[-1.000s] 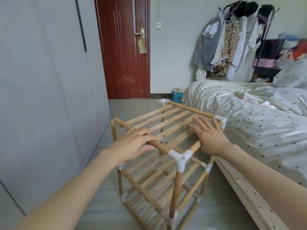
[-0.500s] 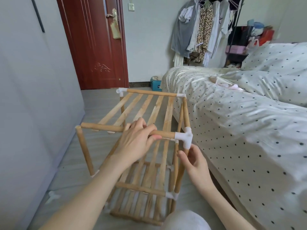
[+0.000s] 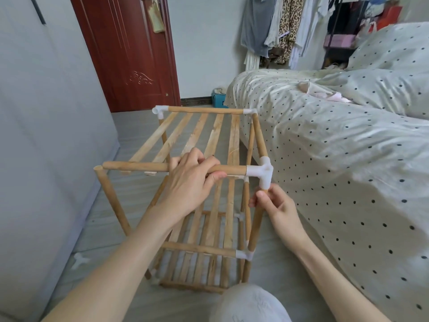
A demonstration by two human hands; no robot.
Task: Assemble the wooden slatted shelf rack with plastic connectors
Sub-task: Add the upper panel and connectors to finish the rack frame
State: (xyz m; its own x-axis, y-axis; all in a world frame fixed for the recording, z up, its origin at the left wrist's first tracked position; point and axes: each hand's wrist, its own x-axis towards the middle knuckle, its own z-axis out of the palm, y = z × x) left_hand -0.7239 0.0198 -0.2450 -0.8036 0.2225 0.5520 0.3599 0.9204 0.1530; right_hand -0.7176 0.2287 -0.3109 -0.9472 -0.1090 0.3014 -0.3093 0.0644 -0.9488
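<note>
The wooden slatted rack [image 3: 204, 133] stands on the floor between a wardrobe and a bed. My left hand [image 3: 190, 180] wraps around the near top rail [image 3: 137, 166]. That rail runs into a white plastic corner connector [image 3: 261, 171] on its right end. Its left end is bare and sits beside the top of the near left post [image 3: 111, 201], which carries no connector. My right hand [image 3: 276, 205] pinches the near right post [image 3: 255, 226] just below the corner connector. A loose white connector [image 3: 80, 260] lies on the floor at the left.
A grey wardrobe [image 3: 46, 135] stands close on the left. The spotted bed [image 3: 336, 159] runs along the right, touching the rack's side. A red door [image 3: 125, 54] and a clothes rail [image 3: 278, 26] are at the back. My knee [image 3: 250, 303] is at the bottom.
The rack has swung round so its long side runs away from me. My right hand left the top slats and took the near right post; the view dropped closer.
</note>
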